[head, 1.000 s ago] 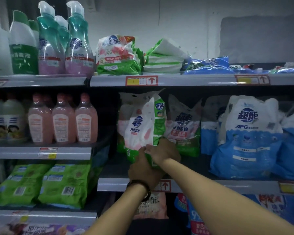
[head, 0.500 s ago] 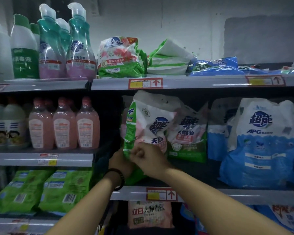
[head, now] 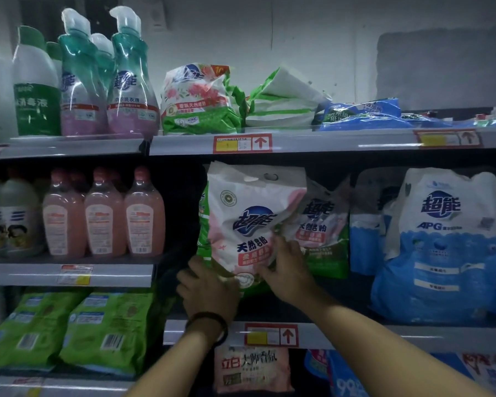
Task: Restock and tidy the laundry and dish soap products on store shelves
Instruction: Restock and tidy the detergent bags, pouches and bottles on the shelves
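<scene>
A white, pink and green bag of washing powder point(head: 246, 222) stands upright at the left end of the middle shelf point(head: 355, 335), its printed front facing me. My left hand point(head: 209, 287), a dark band on its wrist, holds the bag's lower left corner. My right hand point(head: 287, 267) grips the bag's lower right edge, fingers spread over the front. Behind it to the right leans a second bag point(head: 324, 233) of the same kind.
Big blue and white bags point(head: 441, 245) fill the shelf to the right. Pink bottles point(head: 103, 213) stand on the left shelf, green packs point(head: 69, 328) below them. The top shelf holds teal bottles point(head: 129, 81), a flowered bag point(head: 198, 101) and flat blue packs point(head: 361, 113).
The bag has been turned from side-on to front-facing and set upright. Both hands have slid down to its lower corners, and the view has shifted a little closer.
</scene>
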The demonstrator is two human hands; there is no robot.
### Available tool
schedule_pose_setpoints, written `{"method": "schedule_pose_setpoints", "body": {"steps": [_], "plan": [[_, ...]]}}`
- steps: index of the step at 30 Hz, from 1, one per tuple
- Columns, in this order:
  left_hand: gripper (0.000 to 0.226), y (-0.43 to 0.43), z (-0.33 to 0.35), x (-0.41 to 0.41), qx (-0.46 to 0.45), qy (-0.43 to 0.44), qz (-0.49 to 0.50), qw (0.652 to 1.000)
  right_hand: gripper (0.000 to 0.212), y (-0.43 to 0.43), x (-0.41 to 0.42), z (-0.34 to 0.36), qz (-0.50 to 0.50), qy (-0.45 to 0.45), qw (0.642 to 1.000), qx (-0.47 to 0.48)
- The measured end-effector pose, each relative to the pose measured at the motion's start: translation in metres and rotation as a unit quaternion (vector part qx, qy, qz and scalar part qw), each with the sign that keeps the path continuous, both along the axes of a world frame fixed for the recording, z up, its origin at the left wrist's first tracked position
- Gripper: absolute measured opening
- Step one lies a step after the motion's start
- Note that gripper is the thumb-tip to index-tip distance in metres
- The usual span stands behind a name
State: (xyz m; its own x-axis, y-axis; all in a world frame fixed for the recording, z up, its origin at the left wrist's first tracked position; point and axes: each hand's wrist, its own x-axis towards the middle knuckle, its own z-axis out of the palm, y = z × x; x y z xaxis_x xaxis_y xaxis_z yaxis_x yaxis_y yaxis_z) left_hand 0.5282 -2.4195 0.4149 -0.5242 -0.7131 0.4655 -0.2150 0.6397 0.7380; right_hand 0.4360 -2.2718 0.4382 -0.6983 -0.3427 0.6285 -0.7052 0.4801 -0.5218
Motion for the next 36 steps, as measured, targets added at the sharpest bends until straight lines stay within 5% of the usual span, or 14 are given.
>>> {"method": "schedule_pose_setpoints", "body": {"steps": [4,9,12,19,23,26,28,31,36], "plan": [[0.127,0.016,-0.015,-0.008,-0.042,-0.016,-0.046,0.998,0.070,-0.005,-0.007,-0.011,0.078,-0.103,0.987,-0.095],[0.153,-0.004,-0.009,-0.032,-0.033,-0.100,-0.074,0.992,0.101,-0.016,-0.007,-0.021,0.063,-0.099,0.991,-0.058],[0.155,-0.028,-0.008,-0.047,-0.030,-0.100,-0.117,0.988,0.112,-0.022,-0.009,-0.026,0.000,-0.087,0.996,0.004],[0.155,-0.063,0.004,-0.071,-0.058,-0.094,-0.189,0.976,0.097,-0.034,-0.023,-0.030,-0.130,0.037,0.985,0.111],[0.152,-0.072,0.008,-0.077,-0.027,-0.052,-0.259,0.964,0.092,-0.042,-0.029,-0.028,-0.157,0.037,0.977,0.140],[0.149,-0.059,0.008,-0.073,-0.005,-0.057,-0.194,0.979,0.096,-0.044,-0.026,-0.026,-0.153,0.005,0.977,0.145],[0.128,-0.041,0.005,-0.066,-0.100,-0.069,-0.070,0.990,0.109,-0.043,-0.020,-0.022,-0.132,-0.026,0.978,0.157],[0.098,-0.024,-0.007,-0.066,-0.334,-0.067,-0.042,0.939,0.128,-0.040,-0.008,-0.018,-0.076,-0.087,0.978,0.177],[0.102,-0.013,-0.007,-0.080,-0.367,-0.190,-0.049,0.909,0.128,-0.032,-0.001,-0.024,-0.034,-0.035,0.974,0.220]]}}
